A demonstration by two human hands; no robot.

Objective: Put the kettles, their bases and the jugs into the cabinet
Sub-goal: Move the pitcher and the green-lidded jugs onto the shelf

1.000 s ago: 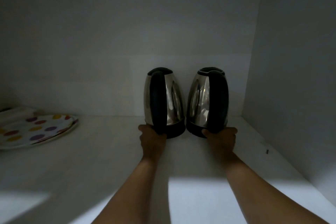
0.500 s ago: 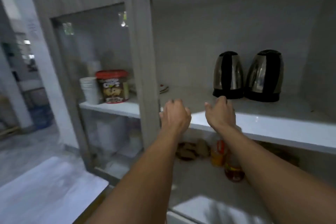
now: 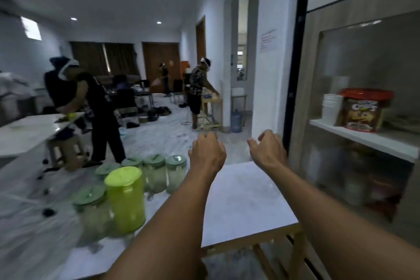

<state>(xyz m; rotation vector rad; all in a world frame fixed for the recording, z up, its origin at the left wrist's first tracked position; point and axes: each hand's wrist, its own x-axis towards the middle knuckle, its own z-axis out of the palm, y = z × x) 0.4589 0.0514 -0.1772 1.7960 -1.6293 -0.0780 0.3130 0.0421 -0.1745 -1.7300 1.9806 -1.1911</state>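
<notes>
hands: left hand (image 3: pixel 208 152) and right hand (image 3: pixel 268 149) both empty, fingers loosely curled, off the shelf now
view: swung from kettles to lime-green plastic jug (image 3: pixel 126 199) on white-topped table (image 3: pixel 245 202)

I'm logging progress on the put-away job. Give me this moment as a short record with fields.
left hand: empty, fingers loosely curled, above the table
right hand: empty, open, near the cabinet's edge
table: white top, right part bare
lime-green jug: upright on the table, lid on
clear jugs: several with pale green lids, clustered around the lime one
cabinet: at right; glass shows a red-lidded snack tub
kettles: not in view
</notes>
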